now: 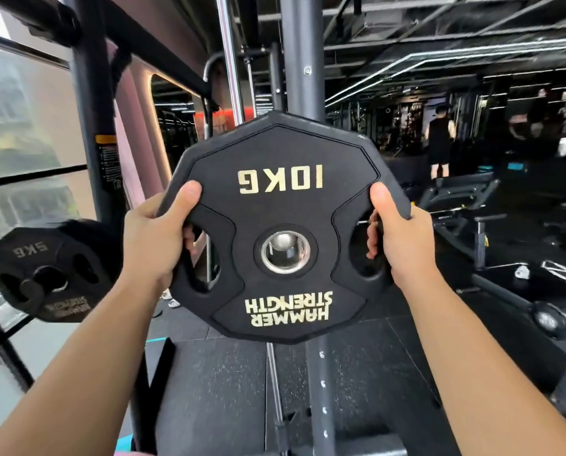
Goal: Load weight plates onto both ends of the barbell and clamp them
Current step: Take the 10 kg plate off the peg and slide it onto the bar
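A black 10 kg weight plate (283,225) with gold lettering, upside down, is held upright in front of me at chest height. My left hand (158,235) grips its left rim, thumb on the face and fingers through the left handle slot. My right hand (398,238) grips the right rim the same way. Through the plate's steel-lined centre hole a round chrome end (284,246) shows; I cannot tell whether it is the barbell sleeve or how close it is.
A black 5 kg plate (49,274) hangs on a storage peg at the left, by the window. Rack uprights (303,60) stand behind the plate. Benches (456,195) and other gear lie at the right. A person (439,139) stands far back. Rubber flooring lies below.
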